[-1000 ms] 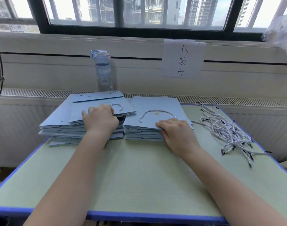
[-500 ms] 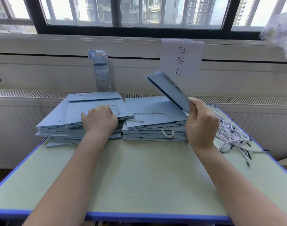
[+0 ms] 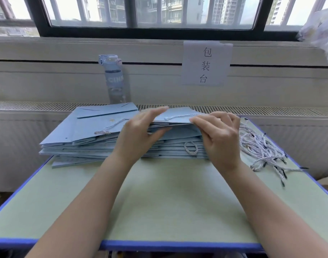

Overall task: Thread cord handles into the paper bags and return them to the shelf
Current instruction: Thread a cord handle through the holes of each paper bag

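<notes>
Both forearms reach forward over the table (image 3: 168, 192); the left hand (image 3: 139, 135) pinches the left end of a folded blue paper bag (image 3: 178, 119), fingers stretched over its top and thumb beneath; the right hand (image 3: 219, 138) grips the bag's right end with curled fingers, the index laid along its upper edge; the bag is held just above the right stack (image 3: 174, 148) of bags, a cord handle (image 3: 180, 116) lying on its face; the left stack (image 3: 85, 138) sits beside it, touching; loose cords (image 3: 262, 149) lie heaped to the right; a water bottle (image 3: 114, 79) and a paper sign (image 3: 206, 64) stand behind.
</notes>
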### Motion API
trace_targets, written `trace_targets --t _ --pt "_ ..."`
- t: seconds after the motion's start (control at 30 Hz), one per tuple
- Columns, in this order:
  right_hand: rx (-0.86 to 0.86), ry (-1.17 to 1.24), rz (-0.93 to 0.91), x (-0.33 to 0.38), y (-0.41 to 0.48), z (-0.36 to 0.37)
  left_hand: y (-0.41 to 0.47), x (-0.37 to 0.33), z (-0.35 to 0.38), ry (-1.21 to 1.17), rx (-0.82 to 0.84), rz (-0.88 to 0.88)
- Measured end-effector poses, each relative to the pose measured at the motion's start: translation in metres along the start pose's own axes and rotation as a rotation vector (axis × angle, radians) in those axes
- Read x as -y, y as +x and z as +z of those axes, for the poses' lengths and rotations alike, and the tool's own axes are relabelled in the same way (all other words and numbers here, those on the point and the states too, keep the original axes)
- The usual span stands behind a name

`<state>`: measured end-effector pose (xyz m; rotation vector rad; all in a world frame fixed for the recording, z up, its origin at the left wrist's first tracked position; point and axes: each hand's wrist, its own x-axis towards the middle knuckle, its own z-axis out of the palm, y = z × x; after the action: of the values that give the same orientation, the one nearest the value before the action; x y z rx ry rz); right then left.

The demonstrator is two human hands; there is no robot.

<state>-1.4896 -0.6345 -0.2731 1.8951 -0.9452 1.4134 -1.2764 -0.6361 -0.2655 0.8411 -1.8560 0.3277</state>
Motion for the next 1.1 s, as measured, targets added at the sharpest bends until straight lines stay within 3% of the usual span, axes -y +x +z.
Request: trace_targets --t 0.13,0.3,0.37,0.43,0.5,0.6,0.7,0.87,0.97,1.03,1.1 --pt "-0.038 0.045 0.066 0.0 0.002 0.001 -0.006 0.0 0.005 0.022 0.007 -0.026" --pt "-0.22 0.228 0.444 0.013 0.011 -0.009 -0.005 -0.005 0.008 0.056 -0.05 -0.105" --pt "-0.068 0.38 0.667 0.022 0.013 -0.009 -0.007 -0.008 0.01 0.063 -0.079 -0.121" --pt "0.175 0.498 0.766 0.033 0.01 -0.006 -0.008 -0.01 0.013 0.064 -0.086 -0.093" --pt "0.259 0.576 0.761 0.042 0.007 -0.005 -0.008 -0.014 0.017 0.042 -0.044 -0.019" --pt "0.199 0.577 0.747 0.045 0.01 -0.008 -0.009 -0.02 0.022 0.019 0.095 0.055" --pt "0.135 0.542 0.753 0.042 0.014 -0.012 -0.012 -0.022 0.026 -0.055 0.234 0.024" --pt "0.076 0.604 0.811 0.042 0.012 -0.011 -0.013 -0.019 0.026 -0.196 0.32 -0.014" --pt "-0.013 0.515 0.749 0.034 0.01 -0.007 -0.014 -0.024 0.027 -0.214 0.402 -0.01" --pt "-0.124 0.415 0.681 0.025 0.01 -0.007 -0.015 -0.027 0.027 -0.211 0.402 -0.024" --pt "-0.235 0.268 0.592 0.014 0.012 -0.007 -0.012 -0.026 0.025 -0.172 0.299 -0.02"
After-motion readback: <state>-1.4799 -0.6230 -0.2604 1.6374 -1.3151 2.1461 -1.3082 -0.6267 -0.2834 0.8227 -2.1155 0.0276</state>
